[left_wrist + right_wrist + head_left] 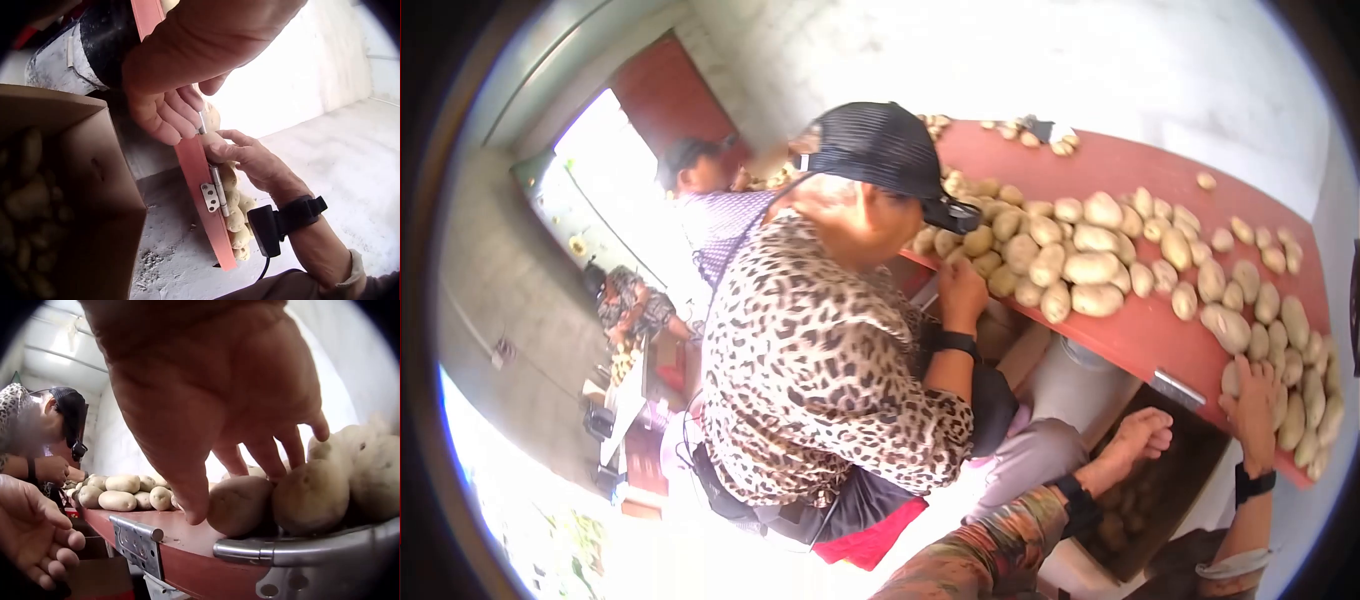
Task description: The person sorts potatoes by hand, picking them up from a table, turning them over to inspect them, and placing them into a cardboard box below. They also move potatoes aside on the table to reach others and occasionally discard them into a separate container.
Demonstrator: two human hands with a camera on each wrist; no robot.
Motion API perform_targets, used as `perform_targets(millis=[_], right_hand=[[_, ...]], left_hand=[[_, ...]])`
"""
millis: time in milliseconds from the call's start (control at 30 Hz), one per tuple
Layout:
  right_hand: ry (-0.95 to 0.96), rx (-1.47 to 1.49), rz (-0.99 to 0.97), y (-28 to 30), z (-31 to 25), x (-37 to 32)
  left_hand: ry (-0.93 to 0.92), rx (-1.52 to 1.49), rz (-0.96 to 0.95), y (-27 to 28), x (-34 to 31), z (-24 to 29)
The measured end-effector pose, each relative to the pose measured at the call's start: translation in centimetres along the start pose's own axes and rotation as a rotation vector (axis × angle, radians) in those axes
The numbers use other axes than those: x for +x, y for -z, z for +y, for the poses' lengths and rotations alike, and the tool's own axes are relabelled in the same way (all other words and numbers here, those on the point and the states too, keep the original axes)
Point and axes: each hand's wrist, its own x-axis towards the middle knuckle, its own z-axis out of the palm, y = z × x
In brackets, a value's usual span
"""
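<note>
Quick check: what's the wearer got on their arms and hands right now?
Both hands are bare. Left hand: mottled green-brown sleeve, black wristband. Right hand: black strap with a small black camera box and cable, pale cuff.

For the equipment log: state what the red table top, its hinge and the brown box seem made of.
Table top: probably painted wood or board, matte red, thin flat edge. Hinge: metal, dull silver plate with screw holes. Box: cardboard, plain brown, folded flap.

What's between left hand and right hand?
Head view: the red table edge with its metal hinge lies between left hand and right hand.
</note>
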Motion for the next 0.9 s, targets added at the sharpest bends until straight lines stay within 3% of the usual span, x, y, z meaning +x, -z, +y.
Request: perform_targets(millis=[100, 200, 300, 500, 567, 600, 767, 900], right_hand=[[-0.037, -0.037, -0.034, -0.3, -0.2, 0.2], [-0.014, -0.015, 0.072, -0.4, -0.5, 0.4], [-0.052, -0.039, -0.01, 0.0, -0.6, 0.7], [0.015, 0.023, 0.092, 1.0, -1.7, 0.4], [-0.063, 0.326, 0.068, 2.2, -3.6, -0.1], [-0.064, 0.325, 0.067, 2.6, -4.3, -0.3], [0.208, 0.441, -0.108, 3.7, -7.8, -0.9], [0.351, 0.486, -0.192, 2.7, -8.7, -1.2]], left_hand=[[-0.009, 0.014, 0.015, 0.4, -0.3, 0.6], [-0.017, 0.02, 0.018, 0.6, -0.5, 0.6], [-0.054, -0.005, 0.017, 0.5, -1.0, 0.8], [-0.085, -0.188, -0.042, 0.7, -1.0, 0.7], [-0.108, -0.263, -0.134, 0.6, -0.6, 0.4], [-0.107, -0.264, -0.135, 0.5, -0.5, 0.3], [-0.216, -0.482, -0.329, -0.7, -0.8, 1.2], [-0.275, -0.533, -0.236, -1.4, -1.7, 2.3]])
